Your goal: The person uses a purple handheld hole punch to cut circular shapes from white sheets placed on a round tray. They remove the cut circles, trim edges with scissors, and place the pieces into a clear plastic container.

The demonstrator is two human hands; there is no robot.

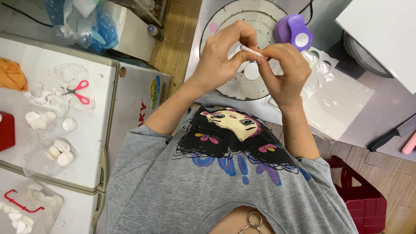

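My left hand and my right hand meet above a round grey turntable on the metal counter. Together they pinch a small thin white piece, fingertips pressed on it from both sides. A small white disc lies on the turntable just under my hands. Right behind my right hand stands a purple hole punch, and a clear plastic sheet with round cut-outs lies to its right.
A white chest top at left holds pink-handled scissors, several white discs, plastic bags and an orange cloth. A white sheet, a black-handled knife and a red stool are at right.
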